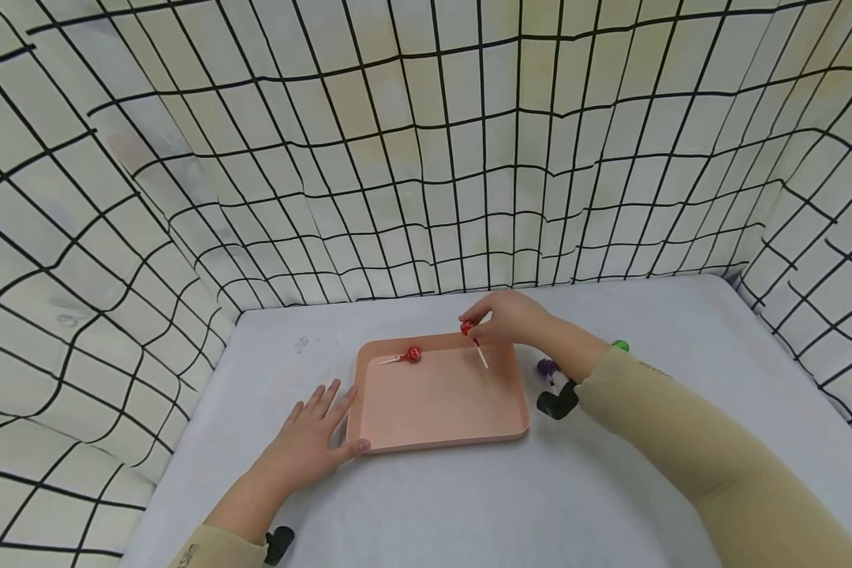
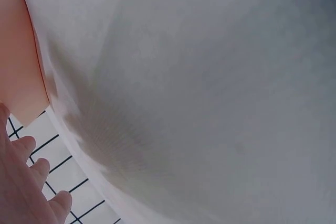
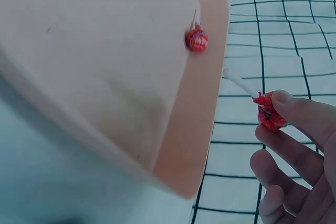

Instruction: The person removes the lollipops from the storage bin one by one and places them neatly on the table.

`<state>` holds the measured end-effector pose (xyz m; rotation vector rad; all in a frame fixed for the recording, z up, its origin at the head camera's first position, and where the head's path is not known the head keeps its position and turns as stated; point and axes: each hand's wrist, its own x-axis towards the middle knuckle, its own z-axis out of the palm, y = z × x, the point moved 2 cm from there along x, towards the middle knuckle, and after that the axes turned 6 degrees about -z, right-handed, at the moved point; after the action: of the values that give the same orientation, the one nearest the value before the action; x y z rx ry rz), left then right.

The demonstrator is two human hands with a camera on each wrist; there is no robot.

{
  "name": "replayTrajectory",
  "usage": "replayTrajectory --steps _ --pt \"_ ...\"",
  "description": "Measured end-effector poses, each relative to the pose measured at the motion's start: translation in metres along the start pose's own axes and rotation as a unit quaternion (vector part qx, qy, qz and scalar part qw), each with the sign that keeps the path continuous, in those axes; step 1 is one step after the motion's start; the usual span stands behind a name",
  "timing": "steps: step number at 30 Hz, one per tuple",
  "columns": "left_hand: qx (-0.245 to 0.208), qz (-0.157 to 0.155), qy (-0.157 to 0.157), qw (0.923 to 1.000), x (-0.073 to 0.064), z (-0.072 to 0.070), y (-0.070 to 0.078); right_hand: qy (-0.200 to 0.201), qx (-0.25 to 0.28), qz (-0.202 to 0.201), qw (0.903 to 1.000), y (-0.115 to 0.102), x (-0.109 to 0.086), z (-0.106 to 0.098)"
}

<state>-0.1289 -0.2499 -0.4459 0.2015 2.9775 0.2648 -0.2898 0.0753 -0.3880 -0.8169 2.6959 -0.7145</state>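
My right hand (image 1: 514, 318) pinches a red-wrapped lollipop (image 3: 269, 113) by its candy head, the white stick pointing away from the fingers. It is over the far right part of a pink tray (image 1: 433, 402). Inside the tray, near its far left, lies another red lollipop (image 1: 413, 355) with its stick to the left. My left hand (image 1: 311, 442) rests at the tray's left edge, fingers spread and straight, the thumb touching the near left corner. In the left wrist view only part of that hand shows, beside the tray wall (image 2: 23, 51).
Right of the tray, a purple lollipop (image 1: 547, 368) lies partly behind the right forearm, and a green one (image 1: 621, 345) shows past the sleeve. A white cloth (image 1: 454, 505) covers the table. Black-gridded white walls (image 1: 426, 158) stand behind and at both sides.
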Motion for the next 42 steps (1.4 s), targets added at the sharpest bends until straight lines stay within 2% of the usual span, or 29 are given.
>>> replayTrajectory --steps 5,12,23,30,42 --pt "0.008 -0.003 -0.002 1.0 0.0 0.0 -0.001 0.009 0.017 0.021 0.9996 0.015 -0.014 -0.01" --pt "0.009 -0.007 -0.005 0.9999 0.001 0.001 0.0 0.024 0.005 0.04 0.9989 0.038 -0.037 -0.02" --pt "0.001 -0.006 -0.003 1.0 0.0 0.001 0.0 0.038 0.033 0.078 0.9957 0.08 -0.082 -0.03" --pt "0.006 -0.007 -0.002 1.0 0.002 0.003 -0.001 0.04 0.023 0.099 0.9941 0.106 -0.111 -0.038" --pt "0.005 -0.009 -0.006 0.9999 0.002 0.002 0.0 0.041 -0.001 0.109 0.9932 0.152 -0.155 -0.051"
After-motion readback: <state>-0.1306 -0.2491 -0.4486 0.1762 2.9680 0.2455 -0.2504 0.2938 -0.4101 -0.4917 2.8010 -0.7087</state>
